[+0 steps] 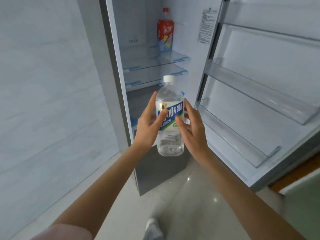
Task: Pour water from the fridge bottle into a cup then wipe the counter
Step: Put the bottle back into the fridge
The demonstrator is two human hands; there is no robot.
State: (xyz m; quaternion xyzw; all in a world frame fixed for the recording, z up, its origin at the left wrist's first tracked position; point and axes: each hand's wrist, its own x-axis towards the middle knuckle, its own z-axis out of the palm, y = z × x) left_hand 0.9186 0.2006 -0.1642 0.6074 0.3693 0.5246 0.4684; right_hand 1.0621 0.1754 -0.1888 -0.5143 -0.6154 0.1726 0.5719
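A pink sleeve point(69, 231) at the bottom left is nearest to the camera, and both bare forearms reach forward from it toward the open fridge point(119, 49). The left hand point(149, 123) grips the clear water bottle point(170, 118) from its left side, with the thumb across the blue and white label and the fingers going up along the side. The right hand point(192, 125) holds the bottle from the right side, thumb on the label, fingers curved behind it. The bottle is upright, white cap on, held in the air in front of the fridge opening, apart from the shelves. Behind it two glass shelves point(155, 61) are seen, and a red bottle point(165, 30) stands on the upper one, well apart from the hands. On the right the open fridge door point(259, 70) stands near the right forearm, and its clear door racks point(256, 96) stick out toward the arm. On the left a pale wall point(43, 84) runs close beside the fridge. Below, the light floor point(190, 196) is open between the arms, with one foot in a grey shoe point(153, 229) on it.
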